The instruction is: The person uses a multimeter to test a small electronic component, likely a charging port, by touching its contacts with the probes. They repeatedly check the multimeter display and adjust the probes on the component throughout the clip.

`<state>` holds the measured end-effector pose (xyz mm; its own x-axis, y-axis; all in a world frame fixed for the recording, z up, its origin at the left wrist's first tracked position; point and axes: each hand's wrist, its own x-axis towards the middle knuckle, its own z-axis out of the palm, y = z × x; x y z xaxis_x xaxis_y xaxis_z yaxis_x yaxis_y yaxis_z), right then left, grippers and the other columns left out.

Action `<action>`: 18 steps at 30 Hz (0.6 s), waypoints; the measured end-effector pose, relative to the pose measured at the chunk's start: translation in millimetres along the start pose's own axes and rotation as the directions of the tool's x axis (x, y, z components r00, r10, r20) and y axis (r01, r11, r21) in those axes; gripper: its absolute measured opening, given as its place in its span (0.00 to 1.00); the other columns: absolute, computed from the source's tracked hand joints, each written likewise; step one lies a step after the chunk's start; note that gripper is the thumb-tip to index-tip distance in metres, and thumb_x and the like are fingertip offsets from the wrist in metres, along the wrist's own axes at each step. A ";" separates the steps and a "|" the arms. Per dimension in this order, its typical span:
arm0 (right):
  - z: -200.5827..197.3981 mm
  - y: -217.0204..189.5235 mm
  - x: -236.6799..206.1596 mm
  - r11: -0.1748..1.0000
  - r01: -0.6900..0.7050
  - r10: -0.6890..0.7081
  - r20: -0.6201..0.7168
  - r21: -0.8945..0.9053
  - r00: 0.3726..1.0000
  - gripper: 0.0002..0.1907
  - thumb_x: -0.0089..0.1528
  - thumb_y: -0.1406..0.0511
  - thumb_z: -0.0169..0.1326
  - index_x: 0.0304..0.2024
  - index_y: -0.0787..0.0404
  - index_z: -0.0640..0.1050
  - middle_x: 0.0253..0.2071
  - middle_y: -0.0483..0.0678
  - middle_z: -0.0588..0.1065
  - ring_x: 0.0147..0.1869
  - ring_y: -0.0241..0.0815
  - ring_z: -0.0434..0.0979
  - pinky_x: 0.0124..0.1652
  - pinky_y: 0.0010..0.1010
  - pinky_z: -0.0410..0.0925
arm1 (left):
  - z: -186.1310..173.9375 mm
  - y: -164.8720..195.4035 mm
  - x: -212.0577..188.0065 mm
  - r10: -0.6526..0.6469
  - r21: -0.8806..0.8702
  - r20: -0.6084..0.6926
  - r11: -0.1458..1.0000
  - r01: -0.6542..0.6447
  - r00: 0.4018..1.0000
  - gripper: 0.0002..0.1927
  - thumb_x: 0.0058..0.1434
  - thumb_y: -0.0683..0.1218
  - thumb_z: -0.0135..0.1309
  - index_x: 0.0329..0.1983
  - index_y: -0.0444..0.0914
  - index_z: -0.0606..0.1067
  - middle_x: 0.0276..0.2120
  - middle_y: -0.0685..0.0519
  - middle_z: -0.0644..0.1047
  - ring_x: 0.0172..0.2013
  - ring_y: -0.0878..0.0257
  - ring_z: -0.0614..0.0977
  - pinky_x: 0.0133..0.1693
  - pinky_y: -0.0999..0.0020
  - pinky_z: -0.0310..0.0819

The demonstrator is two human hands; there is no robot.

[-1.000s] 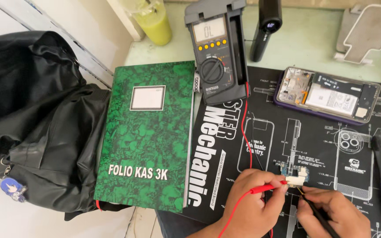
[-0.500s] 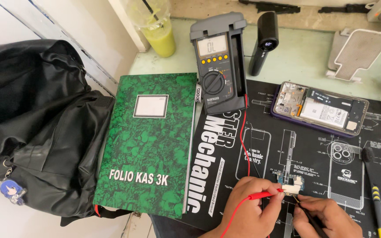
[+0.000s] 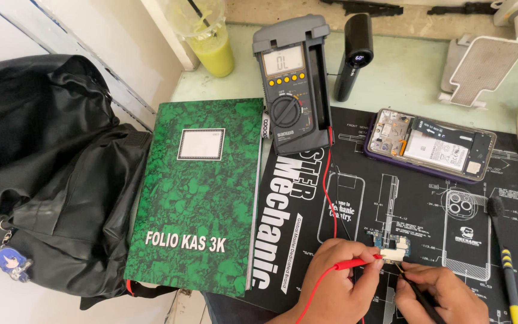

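Probing small circuit board (image 3: pixel 392 249) on black repair mat (image 3: pixel 427 204): left hand (image 3: pixel 334 288) pinching red probe (image 3: pixel 361 263), right hand (image 3: pixel 445 295) pinching black probe (image 3: pixel 412 285). Next, probably: keeping tips steady, reading grey multimeter (image 3: pixel 292 84).

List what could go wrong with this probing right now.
The red probe and black probe tips meet close together on the small circuit board; a slip could bridge neighbouring contacts. The board lies loose on the mat, so it may shift under pressure. The red lead could snag the left hand.
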<state>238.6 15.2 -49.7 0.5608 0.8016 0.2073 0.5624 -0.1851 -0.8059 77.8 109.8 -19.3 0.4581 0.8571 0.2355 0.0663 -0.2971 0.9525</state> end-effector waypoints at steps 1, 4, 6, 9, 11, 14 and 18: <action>-0.2 -1.1 -0.1 1.000 -0.019 0.019 0.002 -0.008 1.000 0.07 0.52 0.75 0.63 0.31 0.68 0.77 0.38 0.60 0.82 0.41 0.43 0.86 0.43 0.31 0.78 | -0.2 1.3 0.5 -0.011 -0.013 -0.003 1.000 0.011 1.000 0.07 0.66 0.40 0.60 0.41 0.38 0.72 0.42 0.51 0.84 0.45 0.55 0.82 0.48 0.60 0.76; -0.7 -7.6 0.3 0.998 -0.061 0.061 0.004 -0.022 0.998 0.08 0.51 0.74 0.64 0.31 0.68 0.78 0.38 0.59 0.82 0.40 0.43 0.86 0.43 0.32 0.78 | -2.6 6.6 2.3 -0.005 -0.002 0.005 1.000 0.005 1.000 0.07 0.66 0.40 0.60 0.41 0.38 0.72 0.42 0.51 0.84 0.44 0.55 0.82 0.47 0.60 0.76; -2.2 -13.0 1.2 0.997 -0.070 0.070 0.001 -0.023 0.998 0.08 0.51 0.73 0.64 0.31 0.67 0.78 0.39 0.57 0.82 0.42 0.41 0.86 0.44 0.31 0.77 | -3.9 10.3 3.6 -0.017 0.000 -0.012 1.000 0.017 1.000 0.07 0.65 0.40 0.60 0.40 0.38 0.73 0.41 0.51 0.84 0.43 0.55 0.82 0.44 0.61 0.76; -8.8 -19.4 3.5 0.994 -0.105 0.108 0.051 -0.042 0.993 0.10 0.49 0.72 0.65 0.32 0.65 0.79 0.38 0.53 0.84 0.37 0.40 0.86 0.40 0.31 0.76 | -4.4 13.5 5.4 0.067 0.067 -0.054 0.996 -0.063 0.996 0.06 0.64 0.40 0.62 0.38 0.39 0.74 0.40 0.51 0.84 0.42 0.55 0.82 0.44 0.62 0.76; -14.2 -22.0 3.5 0.991 0.110 -0.106 0.053 -0.074 0.993 0.11 0.51 0.70 0.65 0.34 0.64 0.76 0.39 0.51 0.83 0.40 0.40 0.85 0.41 0.29 0.75 | -1.6 16.9 2.9 0.066 0.081 -0.066 0.995 -0.061 0.996 0.07 0.63 0.40 0.62 0.37 0.39 0.74 0.39 0.51 0.84 0.41 0.55 0.82 0.43 0.63 0.76; -19.5 -26.5 -0.5 0.997 0.056 -0.052 0.070 -0.048 0.996 0.11 0.51 0.71 0.64 0.34 0.63 0.76 0.39 0.52 0.82 0.36 0.40 0.85 0.36 0.27 0.76 | 1.6 20.2 1.7 0.007 0.067 -0.066 0.998 -0.002 0.998 0.08 0.61 0.39 0.62 0.37 0.37 0.73 0.39 0.52 0.84 0.38 0.56 0.82 0.39 0.65 0.75; -21.8 -32.9 -1.1 0.996 0.064 -0.059 0.078 -0.066 0.995 0.11 0.51 0.71 0.64 0.33 0.63 0.75 0.40 0.52 0.82 0.35 0.39 0.85 0.35 0.26 0.76 | 1.1 25.4 1.6 0.027 0.078 -0.061 0.997 -0.022 0.998 0.09 0.61 0.38 0.63 0.37 0.37 0.72 0.40 0.52 0.84 0.39 0.57 0.82 0.40 0.65 0.76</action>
<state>232.8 8.0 -11.3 0.4771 0.8532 0.2106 0.6360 -0.1699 -0.7527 81.3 103.2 5.1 0.4049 0.8728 0.2725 0.1255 -0.3482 0.9290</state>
